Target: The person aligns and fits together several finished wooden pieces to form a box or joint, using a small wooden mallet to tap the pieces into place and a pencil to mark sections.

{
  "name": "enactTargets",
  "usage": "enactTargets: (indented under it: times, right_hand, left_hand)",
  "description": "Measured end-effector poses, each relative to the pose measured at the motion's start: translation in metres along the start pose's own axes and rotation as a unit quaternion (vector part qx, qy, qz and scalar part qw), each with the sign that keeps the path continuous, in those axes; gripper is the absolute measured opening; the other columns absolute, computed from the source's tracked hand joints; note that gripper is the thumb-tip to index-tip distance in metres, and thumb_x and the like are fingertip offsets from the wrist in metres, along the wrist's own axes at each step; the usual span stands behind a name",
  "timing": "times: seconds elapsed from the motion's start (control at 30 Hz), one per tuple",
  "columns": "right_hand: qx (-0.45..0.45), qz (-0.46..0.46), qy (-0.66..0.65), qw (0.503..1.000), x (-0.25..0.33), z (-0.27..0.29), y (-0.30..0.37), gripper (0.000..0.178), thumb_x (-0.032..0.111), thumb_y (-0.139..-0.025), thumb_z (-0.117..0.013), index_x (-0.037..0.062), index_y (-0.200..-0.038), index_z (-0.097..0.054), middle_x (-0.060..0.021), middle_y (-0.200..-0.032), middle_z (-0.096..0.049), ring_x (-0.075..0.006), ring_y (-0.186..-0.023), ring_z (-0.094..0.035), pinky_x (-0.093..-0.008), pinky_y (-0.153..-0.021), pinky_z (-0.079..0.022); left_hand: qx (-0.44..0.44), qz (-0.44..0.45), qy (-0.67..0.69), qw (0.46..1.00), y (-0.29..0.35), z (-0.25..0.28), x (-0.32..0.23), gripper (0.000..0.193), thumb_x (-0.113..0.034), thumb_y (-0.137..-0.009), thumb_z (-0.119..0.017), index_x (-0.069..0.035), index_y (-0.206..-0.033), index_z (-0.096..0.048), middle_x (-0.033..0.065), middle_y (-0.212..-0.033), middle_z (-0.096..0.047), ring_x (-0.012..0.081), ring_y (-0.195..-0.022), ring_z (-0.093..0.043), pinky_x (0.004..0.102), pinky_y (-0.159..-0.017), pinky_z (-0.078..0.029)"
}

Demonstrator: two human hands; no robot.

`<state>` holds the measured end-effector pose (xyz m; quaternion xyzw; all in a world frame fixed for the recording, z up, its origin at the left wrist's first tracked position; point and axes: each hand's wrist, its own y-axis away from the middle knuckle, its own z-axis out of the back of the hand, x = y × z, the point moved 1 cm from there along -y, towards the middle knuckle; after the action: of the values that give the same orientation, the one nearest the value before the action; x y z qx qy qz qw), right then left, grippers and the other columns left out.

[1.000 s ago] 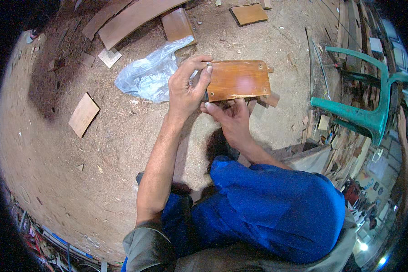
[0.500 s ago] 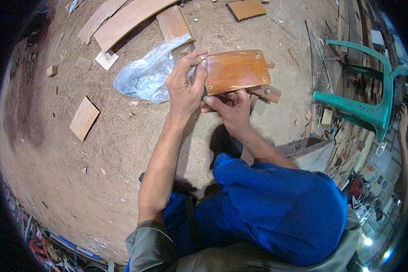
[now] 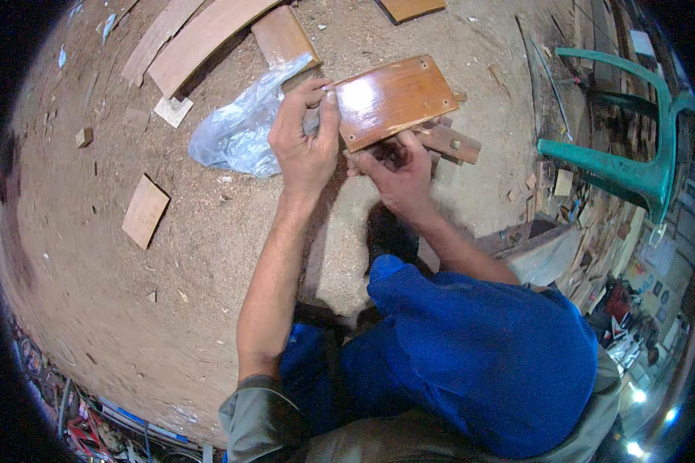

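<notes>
A glossy orange-brown wooden board [image 3: 398, 96] is held up and tilted, with small holes near its corners and a bright glare on its left half. My left hand [image 3: 309, 139] grips its left edge, thumb on the front face. Just under the lower edge is my right hand [image 3: 401, 174], its fingers curled and the thumb pressed toward the fingertips. Whatever those fingers pinch is too hidden to make out. Behind the board, a darker wooden strip with a hole [image 3: 454, 144] shows past its lower right side.
A crumpled clear plastic bag [image 3: 239, 131] lies left of my hands. Curved wooden strips [image 3: 201, 46] and a wooden panel [image 3: 286, 37] lie beyond it. A loose wooden plate [image 3: 145, 211] is at left. A green plastic chair [image 3: 649, 158] lies at right beside stacked planks.
The board has tilted, its right end rising, and glare now covers its left part. Both hands have shifted slightly but keep their places on and below it. The view has moved a little.
</notes>
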<state>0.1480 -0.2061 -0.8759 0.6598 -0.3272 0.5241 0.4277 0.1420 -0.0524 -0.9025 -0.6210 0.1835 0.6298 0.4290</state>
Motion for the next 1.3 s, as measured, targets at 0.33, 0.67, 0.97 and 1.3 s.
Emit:
enactTargets:
  times: [0.33, 0.67, 0.97, 1.3]
  right_hand:
    - [0.039, 0.038, 0.044, 0.998, 0.009, 0.011, -0.004, 0.039, 0.001, -0.089, -0.078, -0.0022, -0.123, -0.059, -0.0066, -0.099, -0.069, -0.0115, -0.084, -0.067, -0.0245, -0.076, -0.057]
    - [-0.021, 0.035, 0.061, 0.997, -0.006, 0.006, 0.001, 0.028, 0.016, -0.088, -0.083, 0.0006, -0.106, -0.067, -0.0021, -0.092, -0.072, -0.0045, -0.080, -0.064, -0.0216, -0.070, -0.054]
    - [-0.032, 0.013, 0.038, 0.999, -0.008, 0.005, -0.001, 0.025, 0.015, -0.088, -0.082, -0.0001, -0.102, -0.067, -0.0025, -0.089, -0.072, -0.0053, -0.080, -0.065, -0.0223, -0.069, -0.054]
    - [-0.041, 0.030, 0.028, 0.998, -0.006, 0.005, -0.001, 0.021, 0.010, -0.087, -0.082, -0.0004, -0.099, -0.068, -0.0050, -0.090, -0.073, -0.0082, -0.080, -0.067, -0.0244, -0.069, -0.056]
  left_hand:
    - [-0.054, 0.011, -0.049, 0.997, 0.005, -0.006, -0.009, 0.010, -0.007, -0.094, -0.070, -0.001, -0.092, -0.063, 0.0162, -0.103, -0.072, 0.0256, -0.093, -0.070, 0.0380, -0.082, -0.055]
    - [-0.063, 0.010, -0.032, 0.997, 0.007, -0.005, -0.004, 0.010, -0.008, -0.095, -0.069, -0.001, -0.095, -0.063, 0.0163, -0.103, -0.073, 0.0250, -0.094, -0.071, 0.0373, -0.082, -0.056]
    - [-0.058, 0.020, -0.049, 0.997, 0.005, -0.002, -0.008, 0.010, -0.009, -0.095, -0.070, -0.001, -0.095, -0.065, 0.0168, -0.102, -0.075, 0.0236, -0.091, -0.073, 0.0360, -0.079, -0.057]
    - [-0.062, 0.049, -0.026, 0.997, 0.004, -0.005, -0.008, 0.009, -0.008, -0.094, -0.072, -0.001, -0.093, -0.067, 0.0173, -0.101, -0.075, 0.0251, -0.095, -0.074, 0.0367, -0.082, -0.058]
